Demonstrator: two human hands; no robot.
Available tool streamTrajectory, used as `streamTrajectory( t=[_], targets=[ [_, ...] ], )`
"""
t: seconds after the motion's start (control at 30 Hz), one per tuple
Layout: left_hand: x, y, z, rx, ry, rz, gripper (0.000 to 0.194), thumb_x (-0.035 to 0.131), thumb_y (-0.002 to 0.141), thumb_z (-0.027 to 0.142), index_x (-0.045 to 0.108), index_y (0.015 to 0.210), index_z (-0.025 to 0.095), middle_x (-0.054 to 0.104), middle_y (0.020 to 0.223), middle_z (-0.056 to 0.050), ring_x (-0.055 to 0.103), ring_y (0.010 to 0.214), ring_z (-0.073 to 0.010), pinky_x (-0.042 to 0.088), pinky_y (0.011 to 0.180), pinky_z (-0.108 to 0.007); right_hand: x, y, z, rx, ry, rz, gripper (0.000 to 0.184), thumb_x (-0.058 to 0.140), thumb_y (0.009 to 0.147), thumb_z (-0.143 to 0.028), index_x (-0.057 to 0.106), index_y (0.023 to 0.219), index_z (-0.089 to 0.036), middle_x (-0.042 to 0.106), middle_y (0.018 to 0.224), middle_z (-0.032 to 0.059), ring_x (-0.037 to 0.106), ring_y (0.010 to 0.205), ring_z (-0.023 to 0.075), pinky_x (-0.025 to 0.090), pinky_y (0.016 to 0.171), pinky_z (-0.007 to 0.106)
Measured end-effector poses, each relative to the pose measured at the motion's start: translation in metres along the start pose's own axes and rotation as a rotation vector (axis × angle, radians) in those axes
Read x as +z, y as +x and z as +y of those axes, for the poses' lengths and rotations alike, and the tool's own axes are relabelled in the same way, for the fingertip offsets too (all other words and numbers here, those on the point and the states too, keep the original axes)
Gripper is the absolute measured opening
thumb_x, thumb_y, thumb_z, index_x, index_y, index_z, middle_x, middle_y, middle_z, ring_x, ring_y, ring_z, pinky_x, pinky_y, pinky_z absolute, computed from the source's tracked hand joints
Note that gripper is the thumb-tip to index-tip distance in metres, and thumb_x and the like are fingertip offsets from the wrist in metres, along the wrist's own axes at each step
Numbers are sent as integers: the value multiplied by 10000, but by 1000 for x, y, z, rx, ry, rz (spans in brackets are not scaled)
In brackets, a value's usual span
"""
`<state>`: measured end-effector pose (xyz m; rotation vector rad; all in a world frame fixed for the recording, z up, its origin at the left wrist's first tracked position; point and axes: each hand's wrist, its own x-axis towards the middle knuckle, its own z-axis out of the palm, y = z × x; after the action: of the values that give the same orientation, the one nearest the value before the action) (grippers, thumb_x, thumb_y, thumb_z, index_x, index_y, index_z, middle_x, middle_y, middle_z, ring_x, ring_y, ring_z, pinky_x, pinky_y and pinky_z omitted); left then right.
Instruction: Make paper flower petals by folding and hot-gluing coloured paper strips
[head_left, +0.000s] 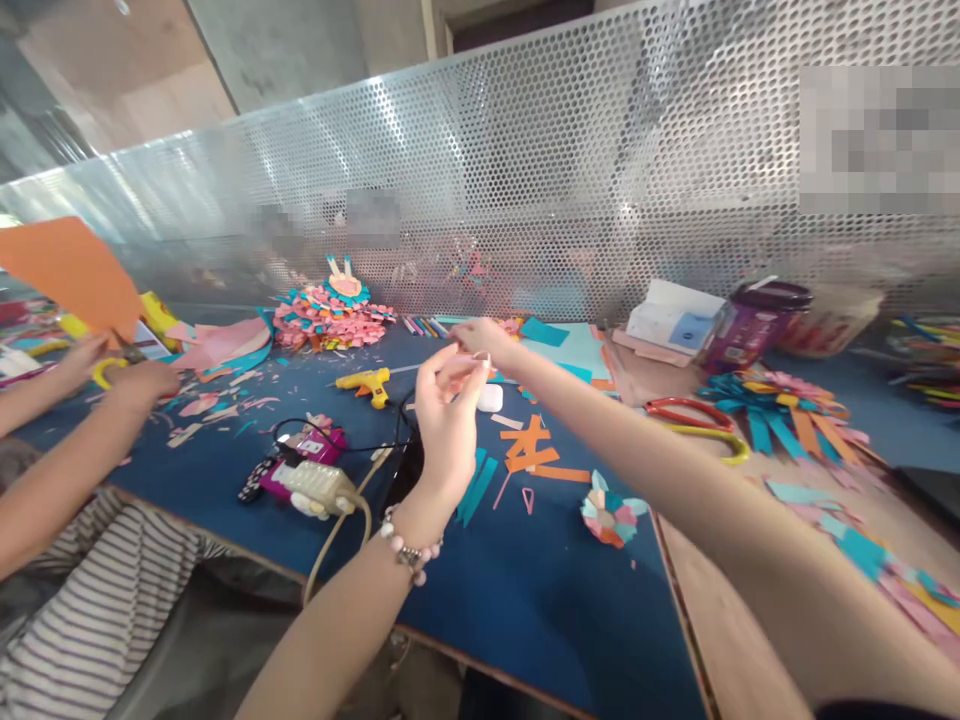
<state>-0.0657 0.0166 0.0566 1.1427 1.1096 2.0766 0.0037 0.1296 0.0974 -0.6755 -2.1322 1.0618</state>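
My left hand (450,415), with a beaded bracelet (411,552) at the wrist, is raised over the table, thumb and fingertips pinched together. Anything between them is too small to make out. Just beyond it, my right hand (484,342) reaches across to the left, its fingers partly hidden and blurred. Close to its fingertips lie coloured pencils (426,327). A yellow glue gun (366,384) rests left of my hands. Below them are orange paper strips (531,446), teal strips (476,488), a white case (490,398) and a paper flower (612,512).
A power strip (324,480) with cables sits left of centre. At far left, another person's hands (135,390) hold scissors at orange paper (71,270). A perforated metal panel (540,160) runs along the back. Red-and-yellow-handled scissors (701,425) and a purple cup (757,325) stand right.
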Motion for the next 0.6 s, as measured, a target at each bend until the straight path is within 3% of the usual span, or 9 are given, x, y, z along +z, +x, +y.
streamTrajectory(
  t=[0.17, 0.3, 0.43, 0.6],
  targets=[
    [4, -12, -10, -140, 63, -184, 447, 686, 761, 318, 507, 1148, 185, 687, 943, -55, 635, 965, -187, 444, 910, -354, -35, -82, 14, 127, -21, 116, 475, 367, 932, -488, 678, 961, -130, 673, 946, 96, 601, 865, 187, 479, 721, 320],
    [8, -18, -15, -222, 79, -325, 429, 707, 740, 297, 541, 1116, 175, 689, 885, -50, 647, 903, -186, 465, 859, -338, -47, -138, 15, 134, -51, 110, 389, 531, 844, -504, 721, 928, -175, 694, 942, 54, 592, 880, 186, 431, 773, 309],
    [11, -24, -18, -320, 100, -433, 410, 722, 716, 262, 576, 1090, 176, 685, 847, -40, 661, 840, -176, 483, 825, -320, -42, -152, 15, 131, -6, 136, 349, 601, 794, -496, 736, 915, -198, 691, 949, 37, 598, 901, 189, 420, 823, 312],
    [11, -27, -19, -354, 90, -472, 367, 737, 702, 272, 587, 1019, 163, 692, 841, -50, 664, 863, -185, 489, 826, -318, -37, -154, 21, 144, 52, 179, 351, 621, 767, -510, 729, 869, -192, 694, 905, 37, 605, 872, 190, 430, 810, 321]
  ],
)
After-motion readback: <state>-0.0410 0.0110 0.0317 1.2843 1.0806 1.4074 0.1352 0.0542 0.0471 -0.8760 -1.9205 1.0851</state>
